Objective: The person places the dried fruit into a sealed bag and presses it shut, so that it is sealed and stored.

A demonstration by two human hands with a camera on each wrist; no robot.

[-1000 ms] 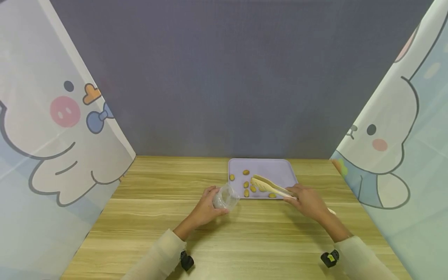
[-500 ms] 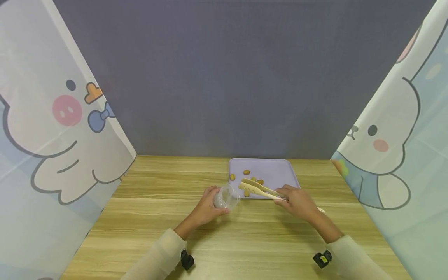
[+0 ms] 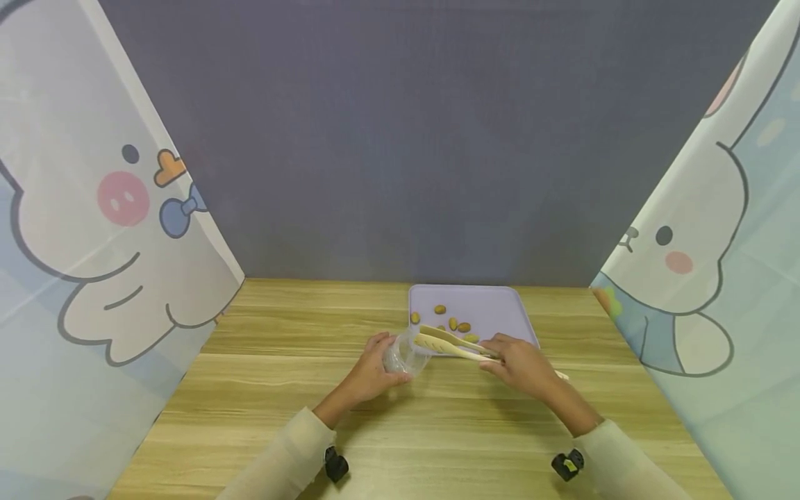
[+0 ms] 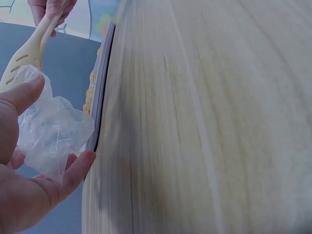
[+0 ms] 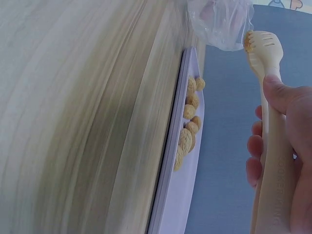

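Observation:
My left hand (image 3: 369,371) holds a clear plastic bag (image 4: 56,131), its thumb on one side and its fingers curved around the other. My right hand (image 3: 521,364) grips cream slotted tongs (image 5: 273,112). Between the tongs' tips sits a brown walnut (image 5: 248,43), close beside the bag in the right wrist view. In the head view the tips overlap the bag's mouth; whether they are inside it I cannot tell. Several more walnuts (image 5: 185,140) lie on a lilac tray (image 3: 494,305) behind the hands.
The tray stands near the back of the wooden table (image 3: 300,312), before a dark grey panel (image 3: 412,153). Printed cartoon cloths (image 3: 106,243) flank the table on both sides. A small black camera (image 3: 567,464) is worn on each wrist.
My right hand has carried the tongs leftward from over the tray to the bag, with a walnut picked up in the tips. The left hand and bag have stayed nearly in place.

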